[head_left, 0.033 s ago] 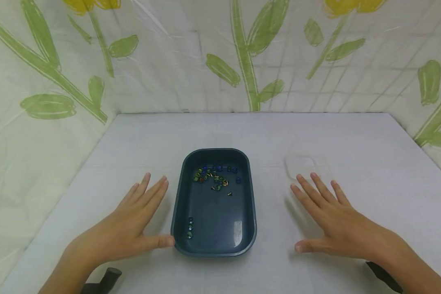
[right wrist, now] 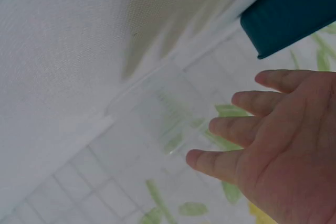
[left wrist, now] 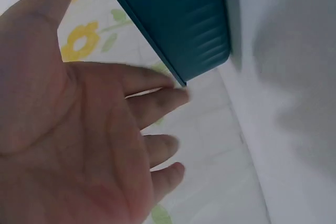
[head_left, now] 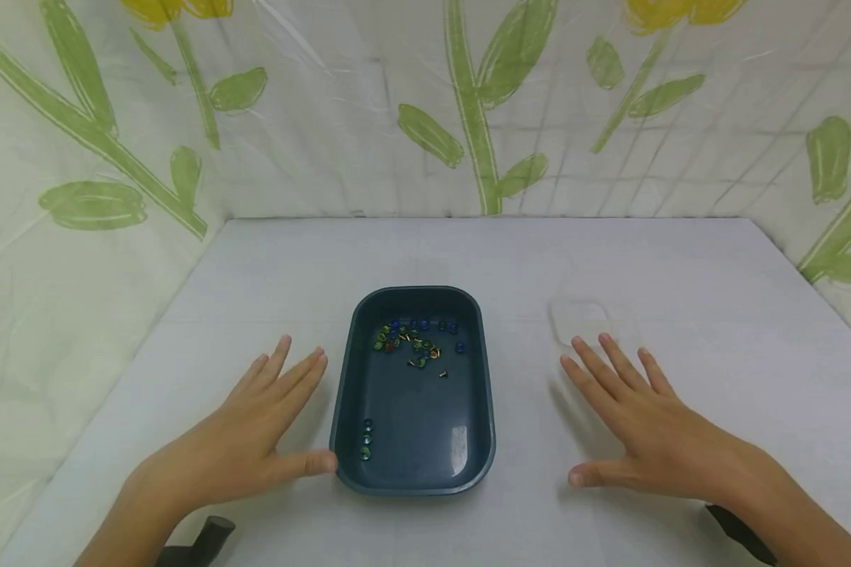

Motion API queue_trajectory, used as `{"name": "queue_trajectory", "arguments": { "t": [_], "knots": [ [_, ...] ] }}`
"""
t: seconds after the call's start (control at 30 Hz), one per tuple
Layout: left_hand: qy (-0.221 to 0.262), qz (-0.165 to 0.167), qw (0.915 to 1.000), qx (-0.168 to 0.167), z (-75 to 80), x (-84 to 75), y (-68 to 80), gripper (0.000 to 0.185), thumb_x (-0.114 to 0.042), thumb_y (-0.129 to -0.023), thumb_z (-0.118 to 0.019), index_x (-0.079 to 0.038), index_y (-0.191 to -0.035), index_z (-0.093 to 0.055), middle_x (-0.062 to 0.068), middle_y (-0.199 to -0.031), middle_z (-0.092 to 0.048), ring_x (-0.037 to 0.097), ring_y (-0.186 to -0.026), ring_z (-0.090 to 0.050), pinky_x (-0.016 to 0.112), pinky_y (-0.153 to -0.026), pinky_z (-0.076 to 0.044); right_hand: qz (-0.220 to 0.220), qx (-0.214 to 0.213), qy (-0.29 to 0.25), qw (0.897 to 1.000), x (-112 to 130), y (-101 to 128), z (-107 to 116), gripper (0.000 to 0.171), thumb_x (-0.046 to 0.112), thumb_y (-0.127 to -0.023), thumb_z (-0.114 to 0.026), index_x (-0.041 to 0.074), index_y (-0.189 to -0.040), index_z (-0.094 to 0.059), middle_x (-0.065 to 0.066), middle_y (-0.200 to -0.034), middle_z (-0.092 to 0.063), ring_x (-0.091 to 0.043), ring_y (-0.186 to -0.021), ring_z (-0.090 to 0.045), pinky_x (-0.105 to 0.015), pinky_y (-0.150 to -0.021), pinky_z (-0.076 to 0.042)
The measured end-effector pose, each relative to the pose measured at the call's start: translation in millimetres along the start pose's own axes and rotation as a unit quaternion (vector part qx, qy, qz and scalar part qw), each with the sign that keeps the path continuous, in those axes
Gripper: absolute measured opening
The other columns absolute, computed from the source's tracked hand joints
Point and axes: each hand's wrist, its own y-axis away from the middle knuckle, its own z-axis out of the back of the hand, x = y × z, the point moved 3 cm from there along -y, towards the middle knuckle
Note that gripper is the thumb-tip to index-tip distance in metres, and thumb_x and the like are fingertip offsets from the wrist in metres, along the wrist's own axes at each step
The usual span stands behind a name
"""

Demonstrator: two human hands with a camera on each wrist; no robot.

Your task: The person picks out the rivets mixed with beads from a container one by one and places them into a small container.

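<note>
Still idling: nothing is shifting since the previous frame.
Left hand (head_left: 244,441) and right hand (head_left: 645,429) are lying flat, fingers spread, holding nothing, flanking the blue tray (head_left: 414,472) of beads (head_left: 414,342); work isn't starting.

One tray (head_left: 413,472), one clear container (head_left: 580,320), two hands.
</note>
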Motion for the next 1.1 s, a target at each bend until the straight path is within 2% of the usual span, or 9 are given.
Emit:
{"name": "queue_trajectory", "arguments": {
  "t": [0.17,0.33,0.43,0.53,0.87,1.0,1.1],
  "knots": [
    [0.001,0.006,1.0000,0.006,0.4,0.6,2.0,0.105,-0.075,-0.082,-0.061,-0.006,-0.156,-0.033,0.010,-0.160,-0.030,0.042,-0.150,-0.003,0.054,-0.117,-0.002,0.001,-0.001,-0.001,1.000,0.5,0.5,-1.3,0.115,0.078,-0.080,-0.057,0.012,-0.161,-0.009,-0.010,-0.167,0.003,-0.035,-0.150,0.010,-0.057,-0.113,0.013],
    [-0.020,-0.002,0.9995,-0.024,9.2,0.5,5.1,0.116,-0.075,-0.078,-0.064,-0.009,-0.160,-0.016,0.009,-0.165,-0.017,0.039,-0.150,0.003,0.045,-0.117,0.008,0.009,-0.018,0.010,1.000,2.5,1.9,1.9,0.116,0.077,-0.080,-0.059,0.011,-0.161,-0.009,-0.010,-0.167,0.003,-0.032,-0.151,0.012,-0.058,-0.112,0.012],
    [-0.022,-0.011,0.9991,-0.035,11.4,-0.2,5.9,0.118,-0.073,-0.079,-0.066,-0.011,-0.161,-0.008,0.009,-0.166,-0.012,0.037,-0.151,0.005,0.045,-0.117,0.007,0.013,-0.027,0.015,0.999,5.2,2.4,5.4,0.115,0.076,-0.081,-0.060,0.012,-0.161,-0.008,-0.009,-0.167,0.004,-0.032,-0.151,0.011,-0.056,-0.113,0.012],
    [-0.014,-0.006,0.9993,-0.035,10.7,-0.8,6.6,0.119,-0.073,-0.079,-0.066,-0.015,-0.161,-0.003,0.008,-0.166,-0.009,0.034,-0.151,0.007,0.045,-0.117,0.006,0.014,-0.030,0.015,0.999,7.7,1.1,7.5,0.114,0.075,-0.081,-0.060,0.013,-0.161,-0.008,-0.007,-0.167,0.004,-0.032,-0.151,0.010,-0.054,-0.114,0.012],
    [-0.010,-0.008,0.9992,-0.037,8.8,-3.2,8.9,0.118,-0.071,-0.081,-0.066,-0.017,-0.161,0.001,0.004,-0.167,-0.004,0.030,-0.151,0.009,0.042,-0.118,0.006,0.029,-0.039,0.026,0.998,12.8,-5.3,13.3,0.109,0.071,-0.085,-0.060,0.013,-0.162,-0.008,-0.007,-0.167,0.002,-0.032,-0.151,0.010,-0.051,-0.115,0.010],
    [-0.010,-0.007,0.9994,-0.032,8.1,-4.6,8.5,0.118,-0.071,-0.080,-0.066,-0.020,-0.161,0.002,0.001,-0.167,-0.003,0.029,-0.151,0.009,0.037,-0.117,0.009,0.047,-0.057,0.034,0.997,14.8,-10.7,16.1,0.103,0.067,-0.088,-0.061,0.012,-0.161,-0.012,-0.009,-0.167,-0.005,-0.032,-0.152,0.005,-0.048,-0.117,0.007],
    [-0.014,-0.013,0.9993,-0.032,7.6,-6.3,7.6,0.118,-0.072,-0.080,-0.067,-0.020,-0.161,0.001,0.000,-0.167,-0.003,0.029,-0.151,0.008,0.040,-0.118,0.007,0.059,-0.065,0.036,0.995,16.8,-16.5,18.3,0.099,0.063,-0.091,-0.061,0.011,-0.161,-0.016,-0.011,-0.166,-0.011,-0.033,-0.152,-0.001,-0.046,-0.118,0.003]
  ]
}}
